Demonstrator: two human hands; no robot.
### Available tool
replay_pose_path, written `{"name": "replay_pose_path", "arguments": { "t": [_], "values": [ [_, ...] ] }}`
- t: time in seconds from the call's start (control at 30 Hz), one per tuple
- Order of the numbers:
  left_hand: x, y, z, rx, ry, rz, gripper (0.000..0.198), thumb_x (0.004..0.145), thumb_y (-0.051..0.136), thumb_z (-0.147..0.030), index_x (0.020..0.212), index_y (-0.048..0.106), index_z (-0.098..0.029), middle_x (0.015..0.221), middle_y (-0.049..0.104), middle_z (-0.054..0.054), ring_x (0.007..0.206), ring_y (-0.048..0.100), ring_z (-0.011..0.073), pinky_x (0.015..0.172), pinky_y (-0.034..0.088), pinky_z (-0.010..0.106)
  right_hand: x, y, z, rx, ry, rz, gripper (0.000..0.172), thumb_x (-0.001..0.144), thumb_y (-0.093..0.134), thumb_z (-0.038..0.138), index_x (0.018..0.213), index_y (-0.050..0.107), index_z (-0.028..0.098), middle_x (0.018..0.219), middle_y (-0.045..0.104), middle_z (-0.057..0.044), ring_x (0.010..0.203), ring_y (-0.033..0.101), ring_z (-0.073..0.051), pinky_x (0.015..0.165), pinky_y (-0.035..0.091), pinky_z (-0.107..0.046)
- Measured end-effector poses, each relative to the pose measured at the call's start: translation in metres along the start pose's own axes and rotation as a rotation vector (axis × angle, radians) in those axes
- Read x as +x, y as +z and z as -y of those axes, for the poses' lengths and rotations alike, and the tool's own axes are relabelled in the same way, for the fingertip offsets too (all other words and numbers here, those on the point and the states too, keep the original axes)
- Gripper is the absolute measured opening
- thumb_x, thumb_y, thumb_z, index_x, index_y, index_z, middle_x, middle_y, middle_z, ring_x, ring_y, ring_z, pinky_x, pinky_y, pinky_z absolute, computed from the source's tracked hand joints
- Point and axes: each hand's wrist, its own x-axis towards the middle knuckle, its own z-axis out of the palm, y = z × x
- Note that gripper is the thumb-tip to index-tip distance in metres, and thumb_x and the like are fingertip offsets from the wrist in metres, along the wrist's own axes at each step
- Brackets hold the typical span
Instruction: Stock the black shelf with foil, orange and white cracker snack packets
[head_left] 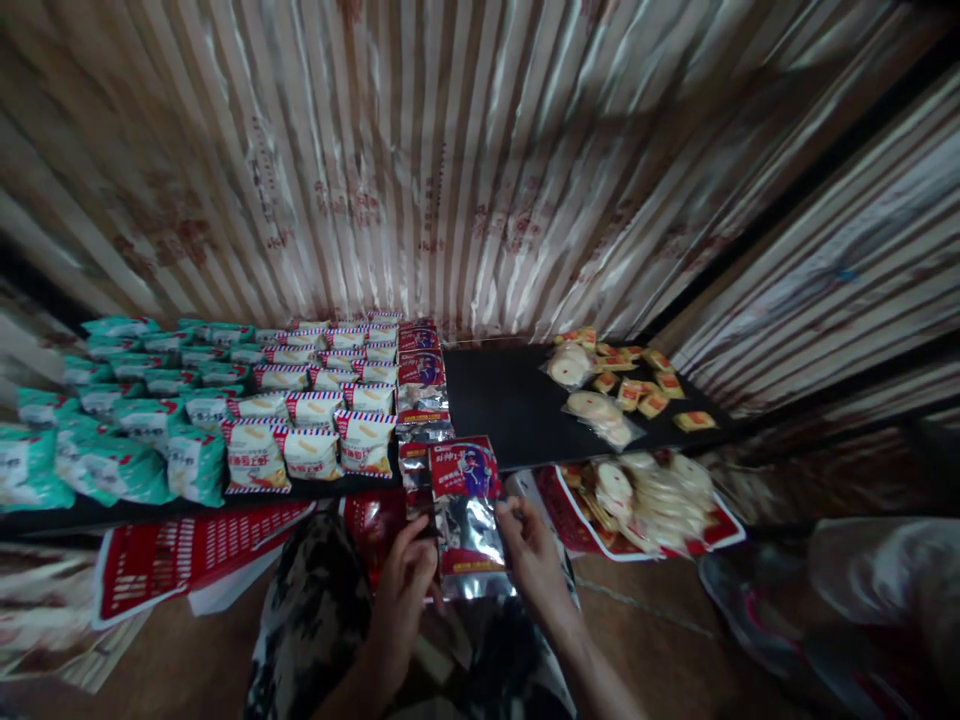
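A red and silver foil snack packet (469, 505) with a cartoon figure is held upright over my lap, in front of the shelf edge. My right hand (531, 550) pinches its right edge between thumb and fingers. My left hand (405, 575) is curled closed at its left edge, with the thumb uppermost; part of its grip is hidden. Just behind the held packet, a column of matching red and silver packets (421, 370) runs back along the black shelf (495, 400). White packets with striped tops (311, 455) stand in rows beside that column.
Teal packets (142, 425) fill the shelf's left end. Small yellow packets (652, 400) and bagged white round pieces (596, 410) lie at its right. Below are a red basket (202, 560) and a red tray (731, 540) of bagged pieces. Another person's leg and shoe (750, 600) show at right.
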Motion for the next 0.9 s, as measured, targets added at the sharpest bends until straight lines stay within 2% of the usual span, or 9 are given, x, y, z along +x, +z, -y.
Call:
{"name": "replay_pose_path", "arguments": {
  "t": [0.1, 0.23, 0.33, 0.47, 0.57, 0.63, 0.77, 0.9],
  "values": [
    [-0.003, -0.005, 0.007, 0.065, -0.067, -0.042, 0.053, 0.071, 0.058, -0.055, 0.105, 0.057, -0.014, 0.064, 0.061, 0.000, 0.041, 0.048, 0.0098, 0.037, 0.036, 0.021, -0.009, 0.010, -0.013, -0.016, 0.007, -0.008, 0.036, 0.071, 0.060, 0.056, 0.077, 0.046, 0.022, 0.052, 0.041, 0.008, 0.045, 0.037, -0.010, 0.044, 0.029, -0.022],
    [0.000, -0.013, 0.010, 0.087, -0.068, -0.110, 0.042, 0.068, 0.061, -0.049, 0.094, 0.059, -0.015, 0.060, 0.061, -0.002, 0.038, 0.046, 0.0081, 0.036, 0.034, 0.020, -0.008, 0.025, -0.016, 0.009, -0.024, -0.005, 0.040, 0.068, 0.060, 0.059, 0.075, 0.046, 0.022, 0.050, 0.037, 0.010, 0.043, 0.032, -0.008, 0.043, 0.027, -0.020],
    [0.007, -0.016, 0.008, -0.002, -0.063, -0.154, 0.044, 0.064, 0.063, -0.049, 0.092, 0.058, -0.016, 0.054, 0.057, -0.004, 0.034, 0.040, 0.0059, 0.034, 0.030, 0.019, -0.005, 0.032, -0.014, 0.029, -0.034, 0.039, 0.040, 0.068, 0.060, 0.058, 0.076, 0.048, 0.021, 0.053, 0.042, 0.008, 0.046, 0.037, -0.008, 0.044, 0.031, -0.021],
    [0.017, -0.017, -0.001, -0.099, -0.075, -0.214, 0.049, 0.056, 0.069, -0.051, 0.088, 0.057, -0.015, 0.045, 0.049, -0.008, 0.031, 0.036, 0.0049, 0.032, 0.026, 0.018, -0.008, 0.039, -0.010, 0.096, 0.003, 0.100, 0.042, 0.070, 0.060, 0.056, 0.092, 0.052, 0.021, 0.060, 0.054, 0.004, 0.053, 0.052, -0.014, 0.050, 0.042, -0.025],
    [0.021, -0.017, -0.010, -0.148, -0.065, -0.208, 0.047, 0.053, 0.072, -0.047, 0.085, 0.057, -0.015, 0.050, 0.053, -0.007, 0.034, 0.039, 0.0045, 0.034, 0.029, 0.017, -0.011, 0.043, -0.010, 0.100, -0.024, 0.094, 0.043, 0.071, 0.061, 0.052, 0.099, 0.053, 0.021, 0.071, 0.063, 0.000, 0.065, 0.060, -0.018, 0.060, 0.049, -0.030],
    [0.023, -0.016, -0.014, -0.163, -0.068, -0.208, 0.043, 0.055, 0.072, -0.043, 0.085, 0.058, -0.015, 0.056, 0.058, -0.004, 0.038, 0.043, 0.0043, 0.036, 0.032, 0.017, -0.012, 0.044, -0.013, 0.072, -0.032, 0.062, 0.044, 0.071, 0.062, 0.052, 0.102, 0.054, 0.021, 0.077, 0.066, -0.002, 0.068, 0.062, -0.019, 0.062, 0.051, -0.031],
    [0.031, -0.018, -0.017, -0.157, -0.107, -0.250, 0.038, 0.058, 0.071, -0.037, 0.087, 0.059, -0.016, 0.067, 0.063, -0.001, 0.048, 0.053, 0.0071, 0.042, 0.039, 0.017, -0.010, 0.045, -0.021, 0.002, 0.009, 0.009, 0.049, 0.069, 0.063, 0.051, 0.107, 0.055, 0.023, 0.073, 0.066, -0.001, 0.055, 0.060, -0.017, 0.046, 0.048, -0.028],
    [0.040, -0.021, -0.019, -0.151, -0.079, -0.236, 0.035, 0.060, 0.069, -0.038, 0.085, 0.059, -0.016, 0.070, 0.064, 0.001, 0.047, 0.051, 0.0072, 0.039, 0.034, 0.016, -0.005, 0.047, -0.027, -0.004, -0.002, -0.029, 0.049, 0.067, 0.064, 0.049, 0.108, 0.056, 0.023, 0.068, 0.064, 0.000, 0.048, 0.057, -0.017, 0.041, 0.045, -0.027]
  ]
}}
